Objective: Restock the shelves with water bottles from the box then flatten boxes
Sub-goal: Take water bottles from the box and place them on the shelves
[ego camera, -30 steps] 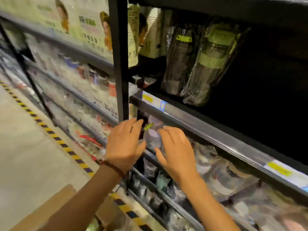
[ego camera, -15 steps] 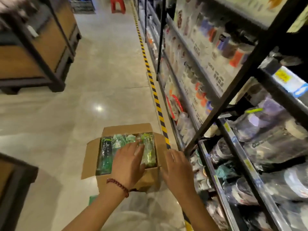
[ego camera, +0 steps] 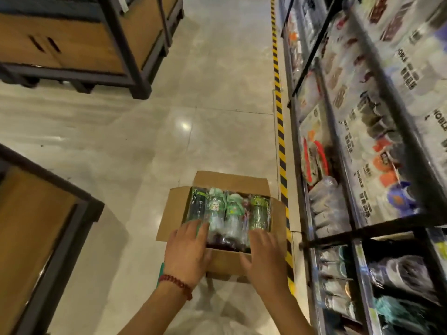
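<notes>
Sitting on glossy pale stone floor tiles (ego camera: 150,146): open corrugated cardboard box (ego camera: 232,184), brown, flaps folded outward on left, far and right sides. Packed inside, a row of clear plastic water bottles (ego camera: 235,213), cylindrical, lying side by side, each in crinkled transparent wrap, lids and printed graphics in greens, one dark-bodied at left. Box just left of a yellow-and-black striped floor tape (ego camera: 280,141) running along the base of the shelves (ego camera: 338,151), which are black metal uprights and rails carrying more wrapped bottles, blurred.

Left hand (ego camera: 187,252), red beaded bracelet (ego camera: 176,284) at wrist: fingers spread and fairly straight, reaching over the near-left corner of box, fingertips (ego camera: 197,226) over the leftmost bottles; contact likely but not certain. Nothing gripped.

Right hand (ego camera: 264,257): fingers extended and slightly splayed, over the near-right edge of box, fingertips at the rightmost bottle's base end. Nothing clasped. Hands apart, box width between them.

Wood-panelled display units (ego camera: 72,52) with dark metal frames at far left and near left
</notes>
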